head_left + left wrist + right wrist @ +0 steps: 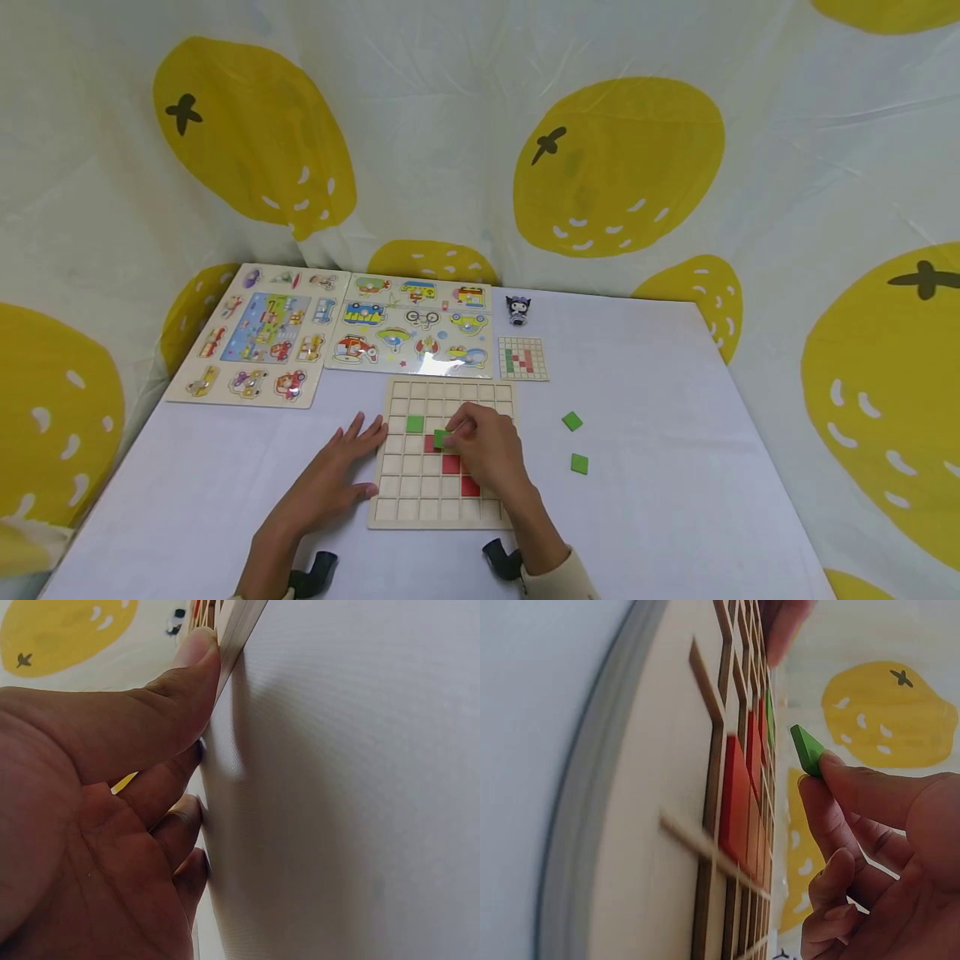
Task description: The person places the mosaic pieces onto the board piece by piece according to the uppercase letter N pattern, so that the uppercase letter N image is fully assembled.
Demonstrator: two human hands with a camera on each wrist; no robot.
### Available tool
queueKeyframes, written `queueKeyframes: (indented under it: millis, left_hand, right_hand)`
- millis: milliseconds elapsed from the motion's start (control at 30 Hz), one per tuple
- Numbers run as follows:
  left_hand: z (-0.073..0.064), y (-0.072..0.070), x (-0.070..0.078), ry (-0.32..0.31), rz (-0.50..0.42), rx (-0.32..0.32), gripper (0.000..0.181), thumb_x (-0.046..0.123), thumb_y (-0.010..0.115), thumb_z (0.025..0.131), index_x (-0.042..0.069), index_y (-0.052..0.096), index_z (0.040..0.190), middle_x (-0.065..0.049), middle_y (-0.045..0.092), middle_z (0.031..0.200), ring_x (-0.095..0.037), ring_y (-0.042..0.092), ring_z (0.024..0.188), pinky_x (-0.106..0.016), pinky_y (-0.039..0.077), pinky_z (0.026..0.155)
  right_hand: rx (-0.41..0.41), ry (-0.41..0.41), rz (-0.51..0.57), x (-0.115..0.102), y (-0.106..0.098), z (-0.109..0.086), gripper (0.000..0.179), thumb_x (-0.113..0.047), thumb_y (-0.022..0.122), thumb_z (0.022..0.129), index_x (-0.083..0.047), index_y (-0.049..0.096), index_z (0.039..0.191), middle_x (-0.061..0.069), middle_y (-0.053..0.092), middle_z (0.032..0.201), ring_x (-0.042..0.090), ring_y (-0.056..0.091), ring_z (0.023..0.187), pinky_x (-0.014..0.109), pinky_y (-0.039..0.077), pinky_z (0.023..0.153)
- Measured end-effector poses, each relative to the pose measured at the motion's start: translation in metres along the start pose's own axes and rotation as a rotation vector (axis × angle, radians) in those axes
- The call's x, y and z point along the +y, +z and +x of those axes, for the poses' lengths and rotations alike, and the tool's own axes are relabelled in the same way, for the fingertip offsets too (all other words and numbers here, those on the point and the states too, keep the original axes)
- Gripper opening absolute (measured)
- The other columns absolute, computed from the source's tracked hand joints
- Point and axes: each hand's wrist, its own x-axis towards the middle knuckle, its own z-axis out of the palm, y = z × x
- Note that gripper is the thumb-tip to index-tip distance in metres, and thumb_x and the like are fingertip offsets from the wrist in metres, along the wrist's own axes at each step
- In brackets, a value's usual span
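Note:
A pale wooden grid board (409, 508) lies on the white table. Between thumb and index finger, my right hand (489, 446) pinches a green square tile (807, 750), held above the board near its middle. Beneath, a partly covered red tile (430, 444) shows, and two more red tiles (451, 464) run diagonally down to the right. Another green tile (415, 424) sits in a cell at upper left. My left hand (326, 479) rests with fingers spread at the board's left edge; its thumb touches the rim in the left wrist view.
Two loose green tiles (579, 463) lie right of the board. Behind it are a small pattern card (536, 371) with green and red squares, and a dark figurine (518, 310). Picture puzzle boards (408, 367) stand at the back left, before a fruit-print curtain (435, 167).

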Motion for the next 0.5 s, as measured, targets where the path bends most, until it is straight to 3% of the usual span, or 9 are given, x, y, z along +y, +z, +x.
queueKeyframes:
  millis: [500]
  left_hand:
    - [-0.001,-0.002,0.002,-0.007,-0.025,-0.012,0.096,0.010,0.091,0.079,0.015,0.045,0.162,-0.002,0.035,0.173,-0.035,0.015,0.167,-0.061,0.011,0.136]
  right_hand:
    - [-0.012,-0.057,-0.056,-0.015,0.028,0.011,0.016,-0.015,0.089,0.084,-0.020,0.074,0.082,-0.012,0.066,0.066,0.004,0.057,0.065,0.023,0.044,0.055]
